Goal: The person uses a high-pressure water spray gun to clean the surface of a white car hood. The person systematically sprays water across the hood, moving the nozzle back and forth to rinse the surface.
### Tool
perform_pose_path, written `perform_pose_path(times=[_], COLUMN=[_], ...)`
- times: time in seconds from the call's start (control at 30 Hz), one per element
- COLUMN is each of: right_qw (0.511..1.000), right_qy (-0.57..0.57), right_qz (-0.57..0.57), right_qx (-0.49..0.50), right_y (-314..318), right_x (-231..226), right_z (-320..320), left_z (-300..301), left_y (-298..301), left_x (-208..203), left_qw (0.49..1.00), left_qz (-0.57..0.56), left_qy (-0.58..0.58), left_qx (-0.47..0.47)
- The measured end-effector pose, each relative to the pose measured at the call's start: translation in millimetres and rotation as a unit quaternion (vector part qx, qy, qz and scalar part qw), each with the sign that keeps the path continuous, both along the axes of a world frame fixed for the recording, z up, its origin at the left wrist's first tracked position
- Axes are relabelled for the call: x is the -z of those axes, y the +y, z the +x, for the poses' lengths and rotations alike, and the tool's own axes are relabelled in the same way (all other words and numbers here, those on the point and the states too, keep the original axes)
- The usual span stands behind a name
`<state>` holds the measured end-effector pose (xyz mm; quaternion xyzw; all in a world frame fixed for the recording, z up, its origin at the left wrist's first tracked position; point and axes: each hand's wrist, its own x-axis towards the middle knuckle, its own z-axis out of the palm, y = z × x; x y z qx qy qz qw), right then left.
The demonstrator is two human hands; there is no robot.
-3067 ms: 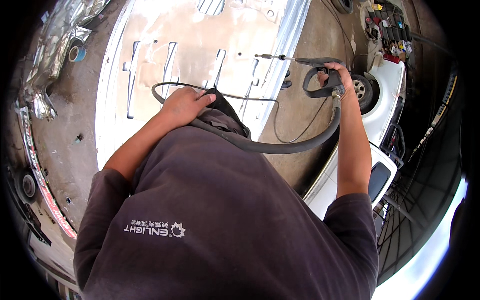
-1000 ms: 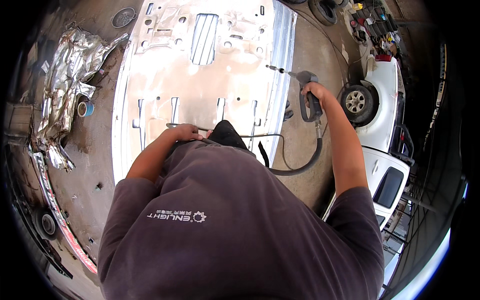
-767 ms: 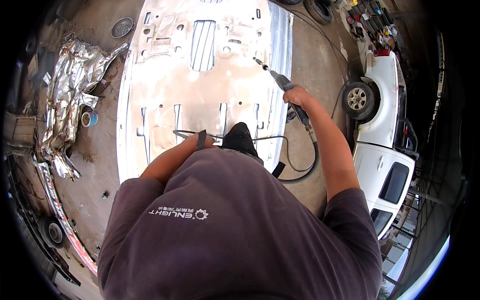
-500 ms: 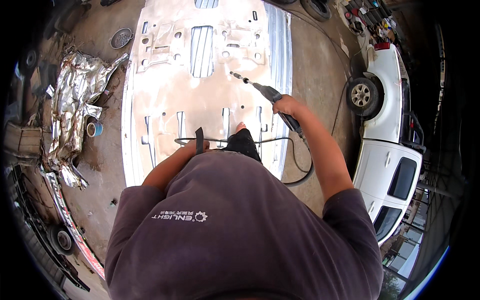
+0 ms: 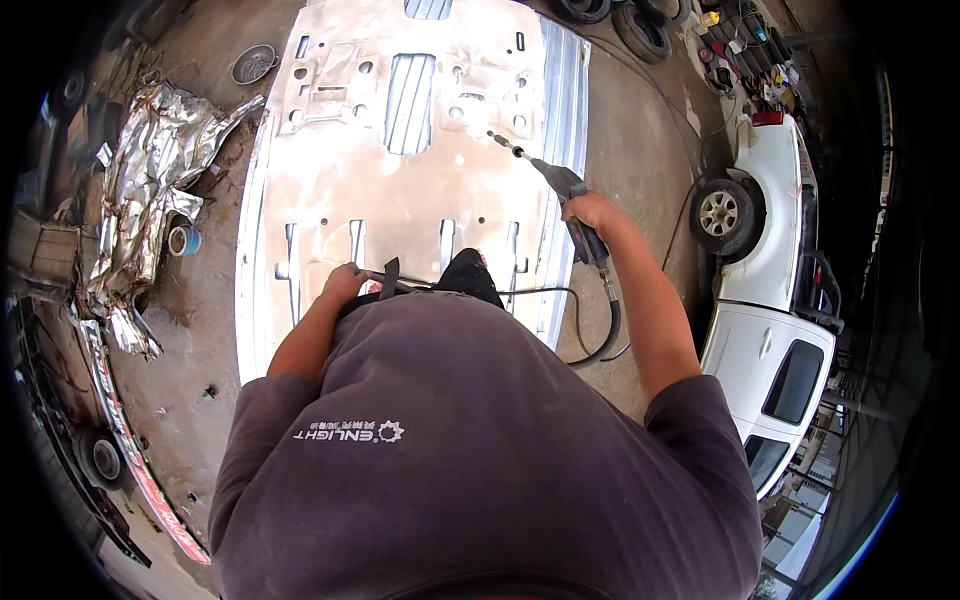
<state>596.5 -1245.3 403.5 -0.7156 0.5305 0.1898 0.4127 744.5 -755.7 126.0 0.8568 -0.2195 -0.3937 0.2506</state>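
Observation:
Out to the right, my right hand (image 5: 590, 212) is closed round the grip of a black gun-shaped tool (image 5: 560, 182). Its thin metal tip points up and left, held over the panel. A thick dark hose (image 5: 612, 325) runs from the tool's rear end and curves down beside me. My left hand (image 5: 345, 283), near my waist, is closed on a thin black cable (image 5: 545, 290) that passes across in front of me. Under me lies a large beige and silver sheet-metal panel (image 5: 350, 180) with slots and holes. My dark trouser leg (image 5: 468, 278) shows over it.
Crumpled shiny metal sheeting (image 5: 145, 200) lies at left beside a blue-white tin (image 5: 184, 240). A round pan (image 5: 254, 65) sits farther off. On the right stands a white pickup (image 5: 760, 330), with tyres (image 5: 642, 35) and clutter (image 5: 745, 60) at far right.
My right hand has carried the tool slightly right. My left hand has shifted outward to the left, away from my waist, with the cable. The view of the panel has tilted a little.

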Motion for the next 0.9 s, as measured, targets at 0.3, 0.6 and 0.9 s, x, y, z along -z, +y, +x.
perform_pose_path(times=[0.3,0.6,0.9], right_qw=[1.000,0.999,0.999], right_qy=[0.018,-0.021,-0.028], right_qz=[-0.004,0.017,0.021], right_qx=[-0.001,0.029,0.036], right_y=[16,7,15], right_x=[9,18,9], right_z=[-20,-30,-31], left_z=[-19,-93,-66], left_y=[135,194,171], left_x=[60,161,81], left_qw=[0.988,0.989,0.996], left_qz=[0.125,0.128,-0.007], left_qy=[0.035,0.019,-0.089], left_qx=[-0.082,-0.066,0.020])
